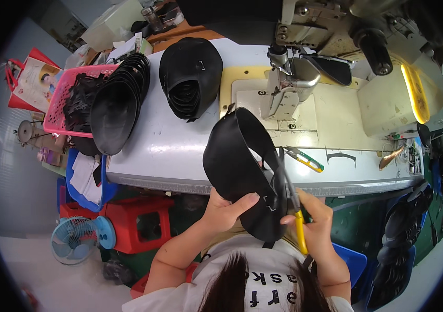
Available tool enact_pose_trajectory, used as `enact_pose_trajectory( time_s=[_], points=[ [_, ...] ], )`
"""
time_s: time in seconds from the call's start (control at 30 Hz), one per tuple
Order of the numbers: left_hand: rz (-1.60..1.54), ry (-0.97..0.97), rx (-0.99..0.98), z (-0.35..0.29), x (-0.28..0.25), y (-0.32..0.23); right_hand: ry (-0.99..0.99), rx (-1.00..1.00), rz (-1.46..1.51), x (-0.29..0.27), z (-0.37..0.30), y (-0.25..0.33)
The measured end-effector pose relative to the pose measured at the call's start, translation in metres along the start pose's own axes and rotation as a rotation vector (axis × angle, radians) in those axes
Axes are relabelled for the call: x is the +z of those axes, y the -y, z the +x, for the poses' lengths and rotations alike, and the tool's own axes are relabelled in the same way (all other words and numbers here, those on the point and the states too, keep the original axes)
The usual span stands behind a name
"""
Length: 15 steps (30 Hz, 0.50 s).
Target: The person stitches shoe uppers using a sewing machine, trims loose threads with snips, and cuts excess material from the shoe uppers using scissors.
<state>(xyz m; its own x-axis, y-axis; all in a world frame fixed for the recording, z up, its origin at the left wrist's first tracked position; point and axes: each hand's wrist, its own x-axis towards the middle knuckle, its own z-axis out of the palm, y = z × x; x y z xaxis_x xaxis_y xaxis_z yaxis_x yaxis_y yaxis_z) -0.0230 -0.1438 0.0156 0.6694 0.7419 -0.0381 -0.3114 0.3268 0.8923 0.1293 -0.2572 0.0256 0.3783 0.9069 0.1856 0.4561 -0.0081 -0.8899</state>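
My left hand (229, 210) grips a black, smooth, curved piece (232, 156), thumb pressed on its near side. The piece has a wide opening at the top and small white corner marks low on its face; I cannot tell its exact kind. In my right hand (312, 216) is a pair of scissors with yellow handles (300, 231). Its dark blades point away from me along the piece's right edge. Whether they are parted is hidden. Both hands are just in front of the table's near edge. Green-and-yellow thread snips (305, 159) lie beyond them on the table.
A sewing machine (294, 86) stands at the back right. Stacked black pieces (193, 67) sit at the back. More nested black pieces (115, 114) lean by a pink basket (55, 112) of black scraps. A thin black strip (342, 155) lies on the white table (180, 151).
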Motion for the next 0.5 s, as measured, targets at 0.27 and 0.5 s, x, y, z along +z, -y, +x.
enact_pose_trajectory(
  time_s=[0.27,0.5],
  points=[
    [-0.381,-0.141,-0.191,-0.006,-0.046,-0.009,-0.133,0.075,0.112,-0.014,0.007,-0.007],
    [-0.884,0.09,-0.176,-0.007,-0.057,0.004,-0.189,0.003,0.118,0.008,0.024,-0.022]
  ],
)
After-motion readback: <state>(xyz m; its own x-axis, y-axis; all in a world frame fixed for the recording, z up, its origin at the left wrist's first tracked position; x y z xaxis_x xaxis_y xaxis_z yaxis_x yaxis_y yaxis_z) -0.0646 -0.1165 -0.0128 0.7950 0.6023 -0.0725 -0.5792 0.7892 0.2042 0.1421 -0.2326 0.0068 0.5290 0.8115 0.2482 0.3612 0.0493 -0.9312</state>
